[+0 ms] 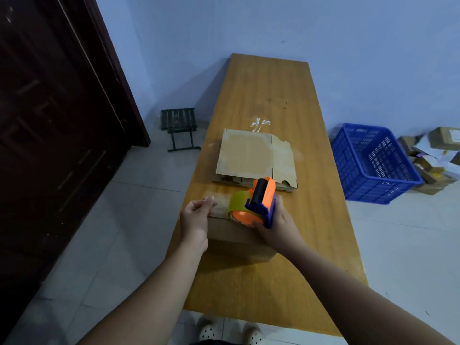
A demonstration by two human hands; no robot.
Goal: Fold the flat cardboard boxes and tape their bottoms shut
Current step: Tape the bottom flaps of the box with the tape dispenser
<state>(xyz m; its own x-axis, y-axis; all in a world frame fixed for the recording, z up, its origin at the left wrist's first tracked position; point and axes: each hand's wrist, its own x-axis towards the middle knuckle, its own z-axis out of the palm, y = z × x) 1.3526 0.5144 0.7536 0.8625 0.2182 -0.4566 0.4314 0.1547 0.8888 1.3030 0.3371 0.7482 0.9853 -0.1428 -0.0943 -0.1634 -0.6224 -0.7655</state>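
A folded cardboard box [236, 237] stands on the wooden table [273, 95] near its left edge. My right hand [276, 220] grips an orange and blue tape dispenser [256, 202] with a roll of clear brownish tape, held over the box's top. A strip of tape [219, 200] runs from the roll to the left, and my left hand [196, 215] pinches its free end at the box's left edge. Behind the box lies a stack of flat cardboard boxes [256, 158].
A blue plastic crate [373, 163] stands on the floor right of the table, with a pile of small parcels [435, 158] beside it. A small dark folding stool [179, 128] sits left of the table. A dark wooden door [49, 120] fills the left.
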